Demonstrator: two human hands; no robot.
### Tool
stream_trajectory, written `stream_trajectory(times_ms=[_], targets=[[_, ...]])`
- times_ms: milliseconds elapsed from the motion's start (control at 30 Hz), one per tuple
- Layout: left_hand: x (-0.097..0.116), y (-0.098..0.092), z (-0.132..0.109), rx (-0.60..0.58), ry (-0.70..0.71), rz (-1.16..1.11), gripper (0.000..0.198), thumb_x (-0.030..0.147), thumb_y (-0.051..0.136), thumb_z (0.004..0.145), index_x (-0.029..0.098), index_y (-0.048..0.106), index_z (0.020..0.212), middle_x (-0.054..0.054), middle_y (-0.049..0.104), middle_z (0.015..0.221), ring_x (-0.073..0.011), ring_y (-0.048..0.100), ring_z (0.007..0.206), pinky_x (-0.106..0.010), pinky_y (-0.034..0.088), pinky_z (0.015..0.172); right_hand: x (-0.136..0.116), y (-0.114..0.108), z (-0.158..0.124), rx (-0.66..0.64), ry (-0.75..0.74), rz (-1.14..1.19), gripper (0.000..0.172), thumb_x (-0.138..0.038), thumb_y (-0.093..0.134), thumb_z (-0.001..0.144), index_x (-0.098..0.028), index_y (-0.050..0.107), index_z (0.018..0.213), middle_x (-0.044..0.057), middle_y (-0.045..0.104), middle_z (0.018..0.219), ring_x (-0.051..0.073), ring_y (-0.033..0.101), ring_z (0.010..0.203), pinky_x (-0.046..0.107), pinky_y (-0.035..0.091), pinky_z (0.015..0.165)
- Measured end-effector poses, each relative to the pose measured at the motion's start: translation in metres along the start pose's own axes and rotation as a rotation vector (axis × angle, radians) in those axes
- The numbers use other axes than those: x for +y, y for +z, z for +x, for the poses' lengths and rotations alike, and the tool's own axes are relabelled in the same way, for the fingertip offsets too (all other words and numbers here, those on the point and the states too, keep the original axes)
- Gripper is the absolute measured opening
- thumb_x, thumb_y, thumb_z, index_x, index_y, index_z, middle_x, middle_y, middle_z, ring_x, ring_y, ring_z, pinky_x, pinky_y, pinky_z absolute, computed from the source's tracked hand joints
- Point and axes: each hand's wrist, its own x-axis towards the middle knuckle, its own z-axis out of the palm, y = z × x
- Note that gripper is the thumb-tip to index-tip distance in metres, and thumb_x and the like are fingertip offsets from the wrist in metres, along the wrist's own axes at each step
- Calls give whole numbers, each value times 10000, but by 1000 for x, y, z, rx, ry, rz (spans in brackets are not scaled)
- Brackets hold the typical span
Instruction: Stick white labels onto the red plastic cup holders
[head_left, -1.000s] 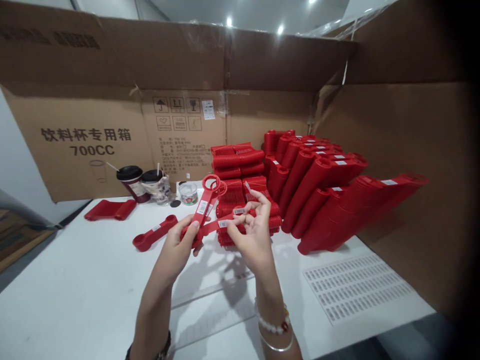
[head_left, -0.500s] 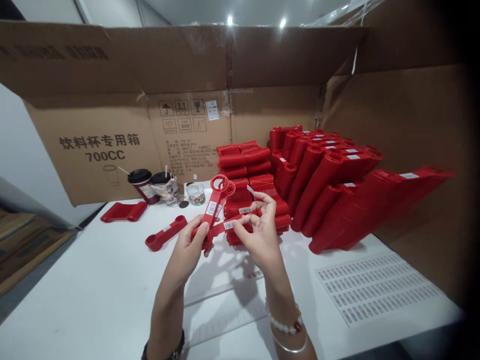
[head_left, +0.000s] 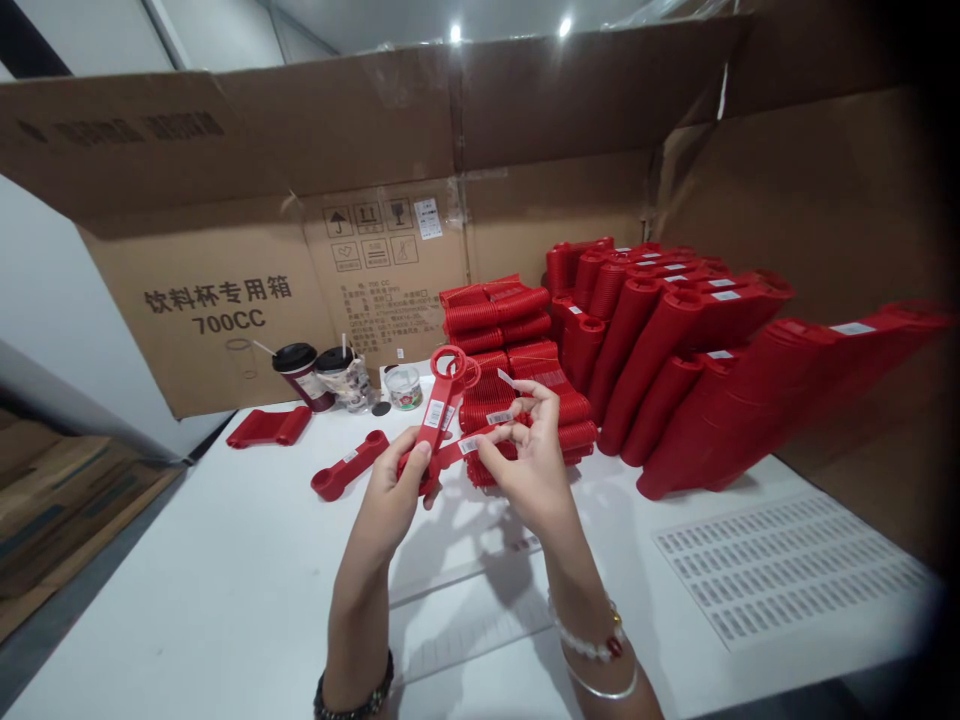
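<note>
Hands in front of the cardboard box [head_left: 225, 290]: left hand [head_left: 391, 487] clamped on a fanned bunch of red handles [head_left: 439, 410], right hand [head_left: 534, 470] pinching one handle's end w/ a white sticker [head_left: 505, 379] on a fingertip. Risk imo: sticker curls n sticks to skin, or the loose fan slips from the left grip.

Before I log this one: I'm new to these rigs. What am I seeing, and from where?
No machine here: a person's bare hands, filmed by a camera on their head looking down. The left hand grips a few red plastic pieces with ring ends; the fingers of the right hand pinch one by its white label. On the white table lie one loose red piece, stacks of the same pieces, a label sheet and two drink cups, with a cardboard box behind.
</note>
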Motion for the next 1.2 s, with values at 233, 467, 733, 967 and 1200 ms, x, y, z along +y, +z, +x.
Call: stream_trajectory(times_ms=[233, 467, 733, 967, 1200], targets=[[4, 1, -3, 19, -16, 10, 294, 417, 470, 912, 159, 580, 998, 46, 475, 614, -72, 400, 459, -201, 339, 439, 1, 2, -1, 24, -17, -102, 548, -150, 599, 718, -290, 350, 1186, -24, 398, 988, 78, 582, 675, 291, 509, 744], [10, 1, -5, 20, -18, 41, 306, 412, 463, 910, 150, 580, 1019, 68, 424, 529, -91, 386, 456, -217, 344, 467, -1, 2, -2, 24, -24, -101, 547, -129, 592, 723, -296, 353, 1186, -20, 398, 1005, 74, 575, 675, 290, 511, 753], [11, 0, -5, 9, -8, 48, 324, 420, 457, 924, 147, 573, 1053, 70, 431, 519, -91, 380, 464, -217, 346, 480, -1, 4, -3, 30, -42, -159, 539, -106, 580, 738, -287, 354, 1192, -18, 409, 1007, 81, 595, 697, 332, 489, 845], [11, 2, -11, 10, 16, -12, 313, 427, 468, 931, 161, 565, 1065, 61, 454, 539, -95, 384, 482, -218, 338, 478, -7, 15, -14, 82, -169, -301, 537, -162, 624, 796, -288, 356, 1244, 51, 440, 1164, 115, 586, 709, 343, 509, 779], [9, 0, -12, 43, 0, -102, 303, 421, 501, 913, 172, 574, 1069, 59, 456, 549, -96, 395, 486, -225, 316, 480, -12, 10, -11, 190, -409, -546, 606, -243, 677, 824, -296, 353, 1334, 119, 350, 1447, 336, 363, 1330, 575, 288, 1075]])
